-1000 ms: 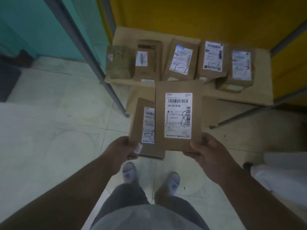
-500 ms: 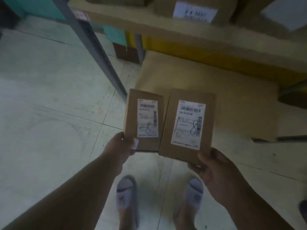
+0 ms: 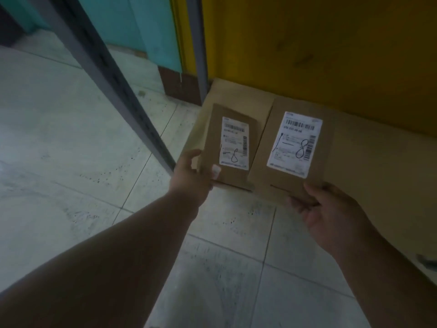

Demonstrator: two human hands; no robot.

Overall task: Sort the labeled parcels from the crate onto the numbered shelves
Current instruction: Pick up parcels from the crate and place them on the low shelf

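Note:
My left hand (image 3: 192, 177) grips the lower left corner of a small brown parcel (image 3: 230, 172) whose white label bears a handwritten 8. My right hand (image 3: 324, 214) pinches the bottom edge of a larger brown parcel (image 3: 272, 171), also marked 8 on its label. Both parcels are held side by side, labels up, just over the front left part of a low cardboard-covered shelf board (image 3: 369, 166) close to the floor.
A grey slotted shelf upright (image 3: 113, 74) slants down to the floor left of the parcels, and a second post (image 3: 198, 48) stands behind. A yellow wall (image 3: 319, 43) backs the shelf and a teal wall (image 3: 151, 27) lies to the left. Pale floor tiles (image 3: 71, 150) surround.
My view dropped from the shelf of parcels marked 7 to the lowest board. Both parcels moved forward and apart, now over that board's front left corner. My feet left the view.

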